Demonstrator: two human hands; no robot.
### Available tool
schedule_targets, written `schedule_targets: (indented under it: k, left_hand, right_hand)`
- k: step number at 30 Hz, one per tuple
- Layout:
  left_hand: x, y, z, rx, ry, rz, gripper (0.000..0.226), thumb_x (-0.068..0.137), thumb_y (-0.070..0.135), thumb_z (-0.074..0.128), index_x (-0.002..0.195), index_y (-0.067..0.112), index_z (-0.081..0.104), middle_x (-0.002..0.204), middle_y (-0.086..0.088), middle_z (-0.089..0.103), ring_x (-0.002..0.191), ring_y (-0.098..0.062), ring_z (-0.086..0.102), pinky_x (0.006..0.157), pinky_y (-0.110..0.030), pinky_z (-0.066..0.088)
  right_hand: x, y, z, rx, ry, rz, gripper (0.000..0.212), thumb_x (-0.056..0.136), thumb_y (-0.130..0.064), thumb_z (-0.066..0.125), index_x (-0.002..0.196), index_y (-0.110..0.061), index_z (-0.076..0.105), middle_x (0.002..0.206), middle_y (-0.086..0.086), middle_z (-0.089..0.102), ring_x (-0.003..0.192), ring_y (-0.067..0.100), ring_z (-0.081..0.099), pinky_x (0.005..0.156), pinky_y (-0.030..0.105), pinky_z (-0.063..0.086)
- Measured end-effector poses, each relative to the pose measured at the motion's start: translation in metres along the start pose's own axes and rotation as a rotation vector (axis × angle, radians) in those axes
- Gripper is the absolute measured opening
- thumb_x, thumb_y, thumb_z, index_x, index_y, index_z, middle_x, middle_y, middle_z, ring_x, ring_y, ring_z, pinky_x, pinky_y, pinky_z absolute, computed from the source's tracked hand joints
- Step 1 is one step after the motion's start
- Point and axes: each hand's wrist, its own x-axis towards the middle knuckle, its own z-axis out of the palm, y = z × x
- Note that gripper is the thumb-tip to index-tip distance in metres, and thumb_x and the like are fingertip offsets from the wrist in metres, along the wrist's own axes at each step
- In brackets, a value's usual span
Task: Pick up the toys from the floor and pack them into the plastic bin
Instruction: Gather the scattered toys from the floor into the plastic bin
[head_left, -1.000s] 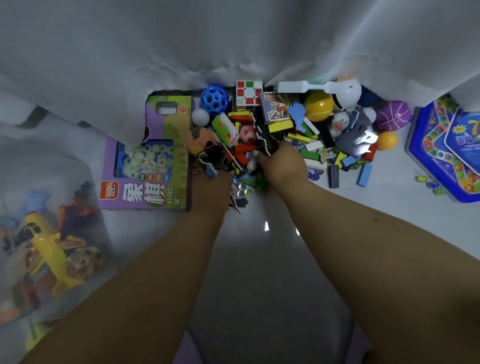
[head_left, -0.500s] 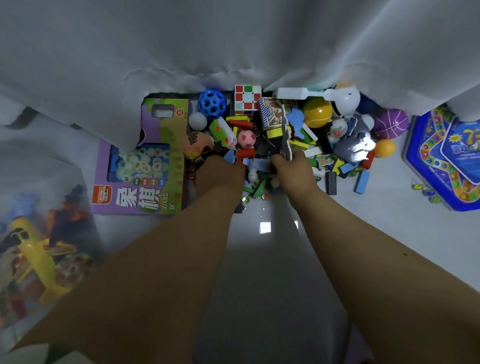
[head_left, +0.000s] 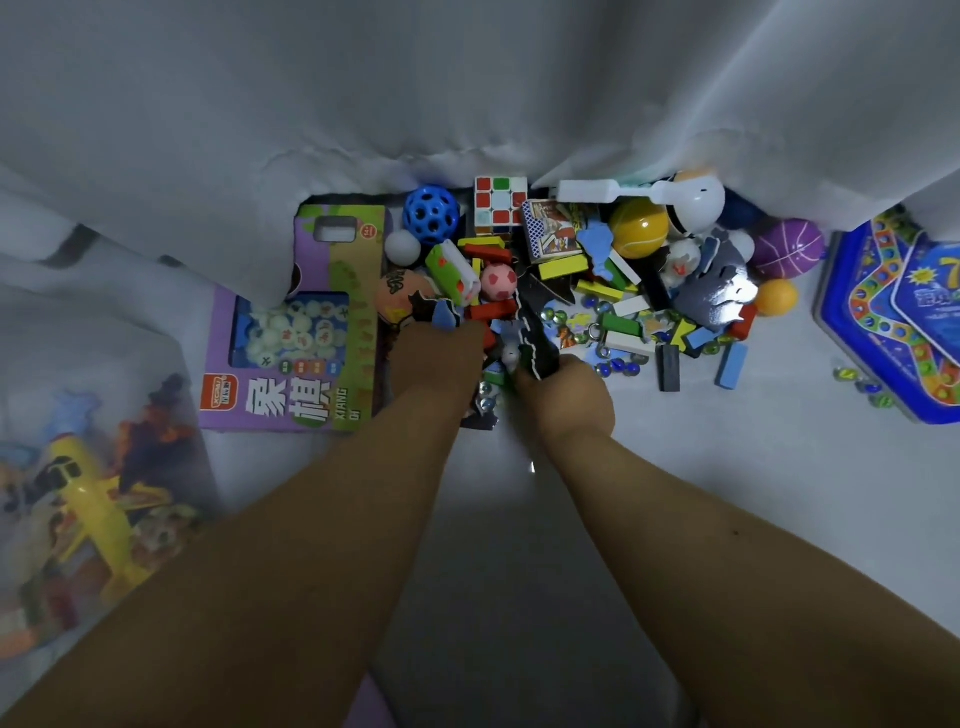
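Toys (head_left: 571, 291) heaped on pale floor (head_left: 727, 467), upper centre of frame, right below hem of white curtain (head_left: 363, 104). Pile holds blue holed ball (head_left: 431, 215), colour cube (head_left: 500, 206), yellow ball (head_left: 639, 228), pink ball (head_left: 498, 282), purple ball (head_left: 789, 248), small orange ball (head_left: 775, 298), many coloured blocks, glass marbles scattered along lower edge.

Both forearms reach up from bottom of frame into near edge of pile. Left hand (head_left: 439, 353) knuckles up, fingers buried among dark flat pieces and blocks; whether it grips anything cannot be told. Right hand (head_left: 566, 395) just beside it, fingers curled round a thin black strip with wavy white edge (head_left: 535, 338), strip rising from fist toward the pile.

Purple chess-set box (head_left: 291, 332) lies flat, left of pile, touching left hand's side. Blue hexagonal board-game tin (head_left: 893, 322) at right edge, a few marbles near it.

Plastic bin (head_left: 104, 441), clear-walled, lower left of frame; yellow toy plane (head_left: 88, 499) and other blurred toys show through its side.
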Motion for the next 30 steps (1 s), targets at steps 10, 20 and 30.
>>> schedule_targets:
  k: [10, 20, 30]
  left_hand:
    - [0.001, -0.027, -0.019, -0.455, -0.144, -0.134, 0.023, 0.090, 0.011, 0.056, 0.070, 0.000, 0.060, 0.049, -0.009, 0.049, 0.026, -0.008, 0.032, 0.037, -0.014, 0.031]
    - [-0.027, -0.027, -0.020, -0.383, -0.279, -0.119, 0.015, 0.089, 0.015, 0.056, 0.082, 0.010, 0.069, 0.066, -0.009, 0.047, 0.040, -0.013, 0.033, 0.042, -0.020, 0.031]
    - [-0.062, -0.017, -0.043, -0.314, -0.300, -0.096, 0.018, 0.079, 0.017, 0.061, 0.071, 0.005, 0.051, 0.055, -0.010, 0.041, 0.034, -0.014, 0.032, 0.047, -0.022, 0.028]
  right_hand:
    - [-0.001, -0.004, -0.017, 0.409, -0.084, -0.073, 0.018, 0.084, -0.020, 0.058, 0.069, -0.016, 0.050, 0.064, 0.003, 0.053, 0.062, 0.019, 0.049, 0.062, 0.030, 0.043]
    - [0.004, 0.017, -0.071, 0.850, -0.099, 0.111, 0.020, 0.090, -0.011, 0.049, 0.071, -0.013, 0.045, 0.060, 0.008, 0.046, 0.038, 0.013, 0.031, 0.041, 0.021, 0.026]
    - [-0.022, 0.022, -0.111, 0.918, -0.078, 0.104, 0.019, 0.091, -0.007, 0.048, 0.073, -0.011, 0.043, 0.056, 0.009, 0.045, 0.038, 0.012, 0.028, 0.040, 0.016, 0.023]
